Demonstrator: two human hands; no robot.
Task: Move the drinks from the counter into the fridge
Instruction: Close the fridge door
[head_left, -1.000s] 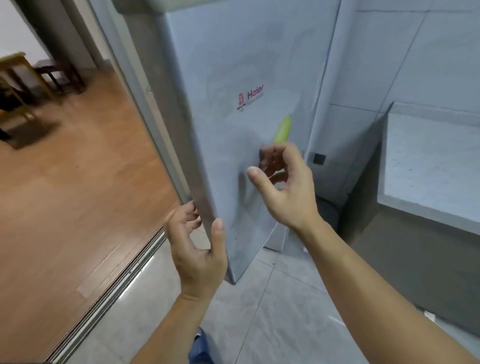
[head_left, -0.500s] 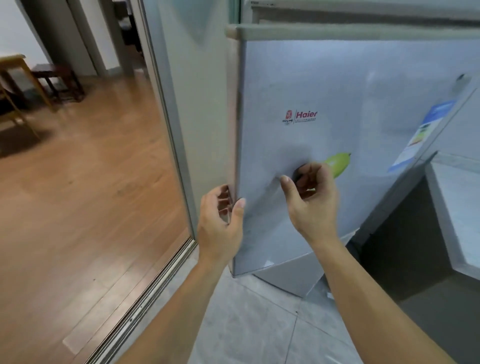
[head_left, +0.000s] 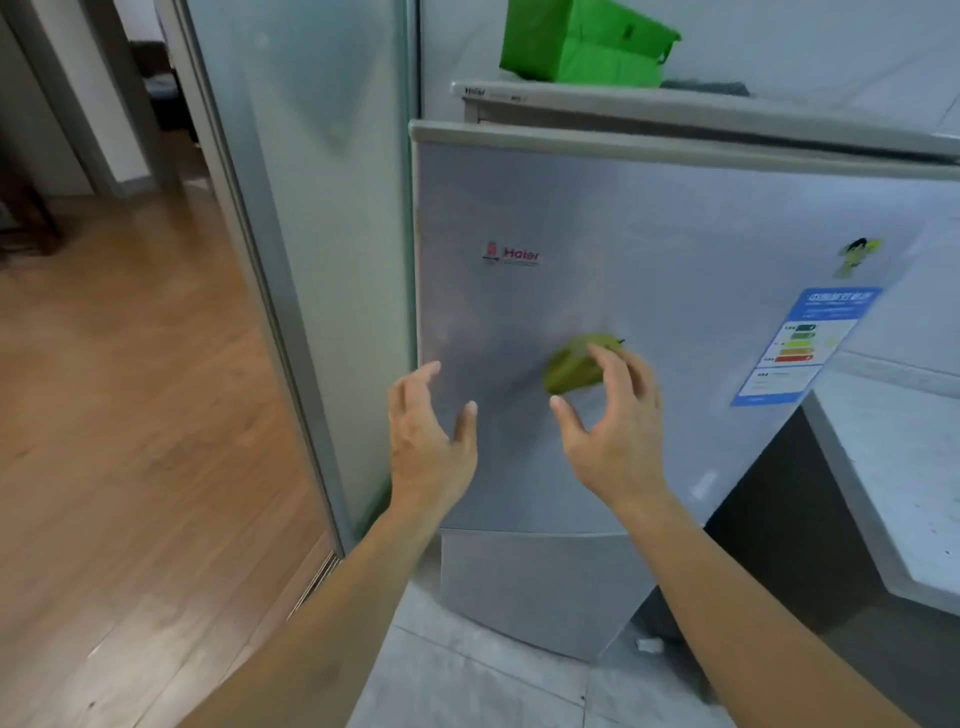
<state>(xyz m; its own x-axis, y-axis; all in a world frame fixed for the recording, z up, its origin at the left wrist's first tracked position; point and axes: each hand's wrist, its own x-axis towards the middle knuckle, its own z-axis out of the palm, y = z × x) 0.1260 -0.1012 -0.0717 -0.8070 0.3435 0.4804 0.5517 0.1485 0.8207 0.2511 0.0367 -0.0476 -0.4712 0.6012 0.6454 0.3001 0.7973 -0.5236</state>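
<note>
A silver fridge (head_left: 649, 249) fills the middle and the 2 o'clock part of the head view, its upper door (head_left: 571, 218) shut and a smaller lower door (head_left: 535, 587) beneath it at 6 o'clock. The left hand (head_left: 428, 431) is raised in front of the upper door near its left edge, fingers spread and loosely bent, holding nothing; whether the fingertips touch the metal cannot be told. The right hand (head_left: 613, 421) hangs just to the right of it, at about the centre of the view, thumb and fingers opened in a wide curve with nothing between them. Just behind its fingers, a green leaf-shaped sticker (head_left: 569, 366) sits on the door, partly hidden by them.

On the door at 10 o'clock from the hands is a red brand logo (head_left: 511, 254). At 3 o'clock is a blue and white energy label (head_left: 802, 343), and above it a small cartoon sticker (head_left: 857, 254). A green bag (head_left: 587, 41) lies on top of the fridge at 12 o'clock. A pale table (head_left: 904, 467) juts in at 4 o'clock, beside the fridge; no drinks show on the visible part of it. A frosted glass panel (head_left: 311, 208) in a metal frame stands at 10 o'clock, with a wooden floor (head_left: 130, 415) beyond it at 9 o'clock. Grey floor tiles (head_left: 467, 686) lie below the fridge.
</note>
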